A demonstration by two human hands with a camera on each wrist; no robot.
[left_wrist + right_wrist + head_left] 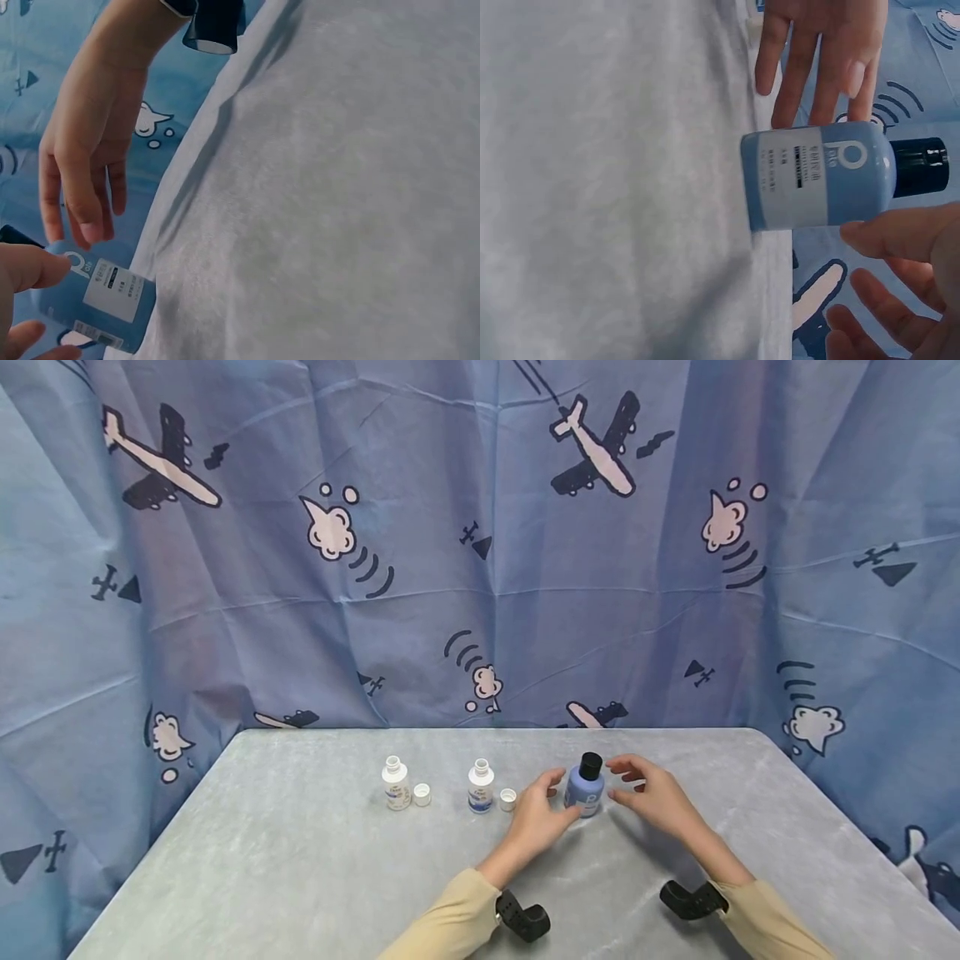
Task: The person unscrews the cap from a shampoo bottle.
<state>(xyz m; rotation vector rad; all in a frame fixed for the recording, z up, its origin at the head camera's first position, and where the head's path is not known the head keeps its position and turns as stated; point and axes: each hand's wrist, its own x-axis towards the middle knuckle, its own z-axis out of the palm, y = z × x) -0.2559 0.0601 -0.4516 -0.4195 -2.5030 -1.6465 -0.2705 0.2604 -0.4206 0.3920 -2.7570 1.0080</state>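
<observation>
A blue bottle with a black cap stands upright on the table, between my two hands. My left hand is at its left side, fingers spread and loosely bent, with the thumb overlapping the lower part of the bottle in the head view. On the other side, my right hand has its fingers and thumb apart, facing the bottle across a small gap. In the right wrist view, the right thumb lies close by the shoulder of the bottle, whose white label shows. Neither hand is curled round it.
Left of the hands stand two white bottles, one farther left and one nearer, both without caps. Beside each lies a white cap, the left one and the right one. A patterned blue curtain hangs behind the grey table.
</observation>
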